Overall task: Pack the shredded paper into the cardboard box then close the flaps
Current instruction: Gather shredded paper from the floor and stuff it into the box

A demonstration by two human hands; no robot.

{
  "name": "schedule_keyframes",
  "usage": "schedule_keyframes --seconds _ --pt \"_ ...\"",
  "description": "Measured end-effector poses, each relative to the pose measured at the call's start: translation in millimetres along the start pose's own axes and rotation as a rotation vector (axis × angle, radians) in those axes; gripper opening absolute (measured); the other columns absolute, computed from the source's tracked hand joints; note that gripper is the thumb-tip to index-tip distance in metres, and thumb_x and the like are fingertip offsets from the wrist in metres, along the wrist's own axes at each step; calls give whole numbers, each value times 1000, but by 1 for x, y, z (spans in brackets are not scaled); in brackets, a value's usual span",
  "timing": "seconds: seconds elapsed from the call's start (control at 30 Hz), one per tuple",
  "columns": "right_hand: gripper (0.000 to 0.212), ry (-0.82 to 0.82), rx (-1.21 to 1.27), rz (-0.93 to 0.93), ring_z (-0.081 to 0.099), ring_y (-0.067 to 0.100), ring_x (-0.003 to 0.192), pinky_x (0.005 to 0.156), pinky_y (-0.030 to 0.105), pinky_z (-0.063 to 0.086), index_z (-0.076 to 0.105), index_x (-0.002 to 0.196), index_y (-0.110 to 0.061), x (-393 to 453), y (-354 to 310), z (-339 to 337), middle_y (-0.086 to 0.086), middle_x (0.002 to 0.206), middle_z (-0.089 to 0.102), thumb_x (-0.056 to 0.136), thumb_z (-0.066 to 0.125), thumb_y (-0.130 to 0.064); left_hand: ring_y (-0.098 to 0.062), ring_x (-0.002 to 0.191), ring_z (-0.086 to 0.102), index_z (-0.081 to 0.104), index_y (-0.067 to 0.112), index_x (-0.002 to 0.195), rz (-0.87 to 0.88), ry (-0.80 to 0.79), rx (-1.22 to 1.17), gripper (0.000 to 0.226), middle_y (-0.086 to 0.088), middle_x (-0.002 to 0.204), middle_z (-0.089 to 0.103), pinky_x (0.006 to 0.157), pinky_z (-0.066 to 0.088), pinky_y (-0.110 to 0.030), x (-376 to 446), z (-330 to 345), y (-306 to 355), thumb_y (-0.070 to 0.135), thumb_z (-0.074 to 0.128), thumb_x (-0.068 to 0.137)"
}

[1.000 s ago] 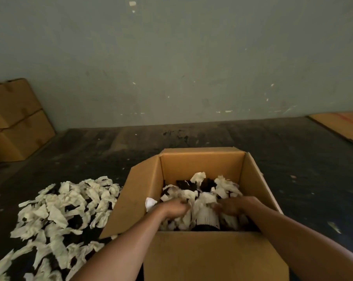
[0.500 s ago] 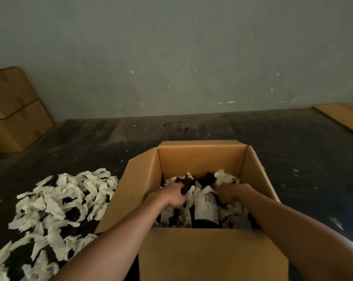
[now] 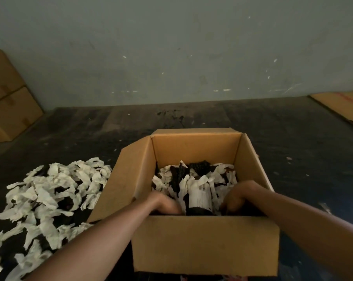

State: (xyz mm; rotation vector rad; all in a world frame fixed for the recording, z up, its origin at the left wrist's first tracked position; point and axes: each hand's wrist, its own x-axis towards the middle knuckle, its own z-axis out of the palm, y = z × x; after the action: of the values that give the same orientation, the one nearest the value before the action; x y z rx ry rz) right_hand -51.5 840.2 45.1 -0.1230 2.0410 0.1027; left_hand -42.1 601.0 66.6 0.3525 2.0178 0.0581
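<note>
An open cardboard box (image 3: 195, 147) stands on the dark floor in front of me, its flaps up. Inside lies shredded paper (image 3: 222, 175), white and dark strips, around a dark bottle with a white label (image 3: 199, 196). My left hand (image 3: 165, 203) is down in the box left of the bottle. My right hand (image 3: 240, 196) is down to the bottle's right. Both sit close to the near wall, fingers curled downward and hidden in shadow. A loose pile of shredded paper (image 3: 55, 191) spreads on the floor left of the box.
Two stacked cardboard boxes (image 3: 7, 102) lean at the far left by the grey wall (image 3: 171, 47). A flat cardboard sheet (image 3: 342, 106) lies at the far right. Dark floor runs between the box and the wall.
Both hands have drawn back from the middle of the box toward its near wall and sunk lower. The bottle's label is now more exposed between them.
</note>
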Motion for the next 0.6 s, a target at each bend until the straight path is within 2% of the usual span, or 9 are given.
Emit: schedule_keyframes --seconds 0.07,0.1,0.17,0.23,0.3,0.37,0.43,0.5,0.6 --pt "57 16 -54 -5 50 27 127 106 48 39 47 143 -29 10 -2 1 4 142 51 89 54 -43 -28 136 42 43 16 146 -37 -50 67 49 -9 151 43 110 35 -41 9 3 -1 38 41 103" --pt "51 45 -33 -12 53 27 124 103 45 44 49 142 -25 8 0 -7 5 140 53 92 52 -38 -29 133 45 46 15 144 -51 -58 95 48 -10 148 45 109 38 -43 11 -1 -1 38 41 103" --pt "39 143 101 -45 64 24 104 84 36 55 56 132 -16 -3 5 -31 7 126 59 97 49 -31 -28 118 57 56 10 134 -74 4 85 42 -11 135 56 96 48 -41 11 -16 -1 35 42 103" --pt "28 319 249 -121 63 20 89 68 29 53 58 124 -16 -13 7 -57 6 117 60 100 46 -24 -26 103 64 61 10 121 -80 141 0 35 -10 122 63 82 54 -37 6 -36 0 34 43 102" --pt "28 512 369 -238 59 18 96 75 30 49 56 126 -23 -5 3 -73 5 124 58 99 48 -20 -28 117 58 53 16 133 2 386 -85 43 -8 137 54 95 50 -40 12 -52 -3 41 48 98" --pt "40 606 361 -332 55 20 111 91 38 47 49 135 -30 16 -2 -80 2 134 55 97 50 -18 -28 140 37 28 31 152 97 535 -146 65 -3 158 29 112 36 -43 26 -59 -5 49 52 95" --pt "62 530 140 -268 43 27 132 105 48 41 26 151 -40 53 -7 -75 3 156 34 97 48 -19 -27 148 20 14 33 157 115 451 -75 68 0 165 13 119 23 -44 47 -58 -5 48 45 99" --pt "72 446 3 -154 23 32 146 115 53 29 4 157 -36 87 -4 -64 5 165 8 98 45 -25 -26 149 19 17 23 158 56 321 29 61 -5 165 15 120 19 -41 71 -51 -10 40 37 103" --pt "78 371 34 -149 28 38 143 113 56 29 -3 155 -41 122 4 -45 4 165 1 96 48 -36 -28 151 10 9 19 159 5 254 174 64 -7 166 8 121 13 -45 95 -38 -23 36 37 103"
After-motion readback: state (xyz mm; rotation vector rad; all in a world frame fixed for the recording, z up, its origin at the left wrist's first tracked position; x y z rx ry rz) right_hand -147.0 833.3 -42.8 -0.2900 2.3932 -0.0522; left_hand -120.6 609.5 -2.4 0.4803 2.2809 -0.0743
